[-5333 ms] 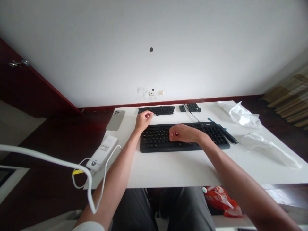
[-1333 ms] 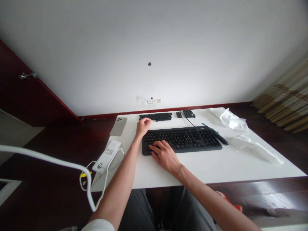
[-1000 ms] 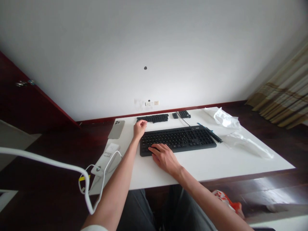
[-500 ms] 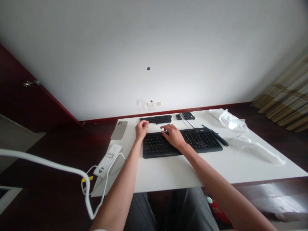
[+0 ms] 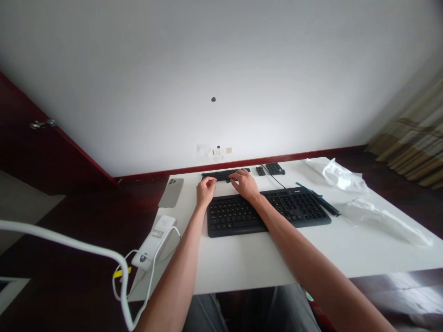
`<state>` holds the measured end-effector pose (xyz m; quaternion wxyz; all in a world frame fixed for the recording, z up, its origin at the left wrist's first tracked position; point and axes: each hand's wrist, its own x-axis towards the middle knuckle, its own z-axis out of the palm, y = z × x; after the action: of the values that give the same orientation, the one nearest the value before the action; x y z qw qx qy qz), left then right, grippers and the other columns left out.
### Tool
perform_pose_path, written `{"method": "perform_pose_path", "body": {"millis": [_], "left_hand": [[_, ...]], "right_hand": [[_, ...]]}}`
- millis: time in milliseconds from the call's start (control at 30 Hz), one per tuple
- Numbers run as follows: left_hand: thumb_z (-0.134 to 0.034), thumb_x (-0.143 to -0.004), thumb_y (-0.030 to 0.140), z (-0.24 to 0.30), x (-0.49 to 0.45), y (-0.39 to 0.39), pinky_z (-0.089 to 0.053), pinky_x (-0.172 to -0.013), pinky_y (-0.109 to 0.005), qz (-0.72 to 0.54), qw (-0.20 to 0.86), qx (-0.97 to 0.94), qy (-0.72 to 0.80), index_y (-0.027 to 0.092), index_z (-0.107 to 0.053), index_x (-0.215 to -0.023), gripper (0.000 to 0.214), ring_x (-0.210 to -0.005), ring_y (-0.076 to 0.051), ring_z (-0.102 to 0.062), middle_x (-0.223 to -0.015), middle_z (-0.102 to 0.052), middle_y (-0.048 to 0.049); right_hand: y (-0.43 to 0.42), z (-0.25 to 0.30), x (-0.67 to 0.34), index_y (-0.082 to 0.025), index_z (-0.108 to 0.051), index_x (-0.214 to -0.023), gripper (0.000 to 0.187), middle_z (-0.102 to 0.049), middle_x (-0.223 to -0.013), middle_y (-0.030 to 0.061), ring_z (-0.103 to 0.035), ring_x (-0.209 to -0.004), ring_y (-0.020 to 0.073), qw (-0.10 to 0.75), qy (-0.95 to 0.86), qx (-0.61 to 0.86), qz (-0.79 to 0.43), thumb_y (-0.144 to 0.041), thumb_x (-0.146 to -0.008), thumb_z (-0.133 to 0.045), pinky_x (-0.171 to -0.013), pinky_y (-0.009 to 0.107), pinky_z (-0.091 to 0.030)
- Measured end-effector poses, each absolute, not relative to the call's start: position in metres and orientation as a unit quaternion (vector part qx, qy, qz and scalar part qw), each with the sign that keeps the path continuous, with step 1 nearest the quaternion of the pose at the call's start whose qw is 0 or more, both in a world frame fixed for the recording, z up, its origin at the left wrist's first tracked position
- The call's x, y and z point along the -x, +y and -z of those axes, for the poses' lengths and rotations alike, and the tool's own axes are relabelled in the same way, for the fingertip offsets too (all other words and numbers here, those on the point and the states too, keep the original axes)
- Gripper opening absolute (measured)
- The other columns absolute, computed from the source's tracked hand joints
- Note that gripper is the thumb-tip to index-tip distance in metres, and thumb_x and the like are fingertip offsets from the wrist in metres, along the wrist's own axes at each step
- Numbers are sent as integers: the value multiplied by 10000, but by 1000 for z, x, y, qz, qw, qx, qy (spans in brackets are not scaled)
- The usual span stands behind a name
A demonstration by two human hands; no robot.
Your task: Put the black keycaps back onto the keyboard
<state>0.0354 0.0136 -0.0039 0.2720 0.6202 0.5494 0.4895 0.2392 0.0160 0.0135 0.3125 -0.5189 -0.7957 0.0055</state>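
A black keyboard lies across the white table below my forearms. Behind it, several loose black keycaps stand in rows. My left hand is closed in a pinch at the left end of these rows, just beyond the keyboard's back left corner; whatever is between the fingertips is too small to make out. Over the keyboard's back edge reaches my right hand, its thumb and forefinger close together at the near side of the keycap rows. What these fingertips hold, if anything, is hidden.
More keycaps sit at the back, beside the keyboard's cable. A phone and a white power strip with cables are on the left. Crumpled plastic and a dark, slim tool lie right.
My right hand has moved forward from over the keyboard to the keycap rows. My left hand stays pinched near the left end of the rows. The view has shifted slightly.
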Motion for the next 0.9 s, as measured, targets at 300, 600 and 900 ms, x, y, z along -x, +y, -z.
{"method": "perform_pose_path", "body": {"millis": [300, 600, 900], "left_hand": [[-590, -893, 313, 1, -38, 10, -459, -660, -255, -471, 272, -633, 551, 212, -746, -889, 186, -650, -156, -620, -686, -684, -1], [-582, -902, 339, 2, -37, 10, -462, -668, -260, -462, 270, -642, 549, 213, -747, -903, 208, -657, -161, -625, -700, -690, -4], [-588, -906, 342, 4, -38, 12, -459, -667, -258, -460, 262, -644, 552, 210, -751, -902, 209, -660, -156, -631, -700, -695, -2]], "right_hand": [[16, -10, -239, -214, -805, -1084, 250, -729, -959, 78, -597, -935, 235, 291, -807, 513, -27, -151, -947, -606, -822, 332, -503], [13, -13, -241, -206, -775, -1146, 265, -705, -966, 69, -590, -957, 225, 293, -806, 512, -43, -145, -935, -628, -848, 320, -490], [17, -11, -242, -210, -799, -948, 85, -696, -925, 59, -591, -921, 214, 289, -811, 504, -71, -220, -924, -718, -844, 307, -473]]}}
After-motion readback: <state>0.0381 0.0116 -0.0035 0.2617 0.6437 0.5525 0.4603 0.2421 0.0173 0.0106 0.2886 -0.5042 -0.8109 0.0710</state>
